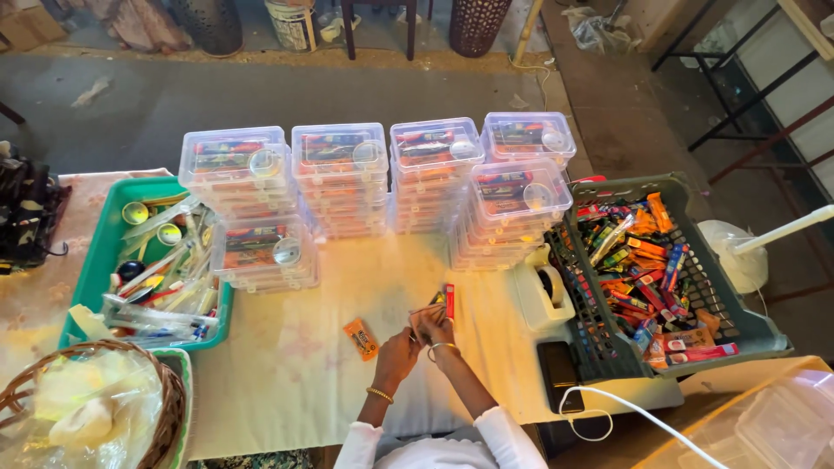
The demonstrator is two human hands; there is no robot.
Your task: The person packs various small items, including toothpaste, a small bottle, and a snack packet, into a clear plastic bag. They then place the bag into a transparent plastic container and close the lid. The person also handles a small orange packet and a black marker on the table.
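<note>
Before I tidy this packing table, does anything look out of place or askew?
One small orange packet lies alone on the white cloth, left of the hands, away from the grey crate of similar packets. The stacks of clear boxes sit slightly uneven. Nothing looks spilled or damaged.

Six stacks of clear boxes [347, 178], one grey crate [660, 278], one green tray [109, 252]

Warm, uneven light over a wide-angle view

The bench [287, 365] glowed yellow-orange at centre, the floor behind lay dim and grey; glare flashed on the clear box lids [343, 148], and the frame's edges bowed, slightly soft.
</note>
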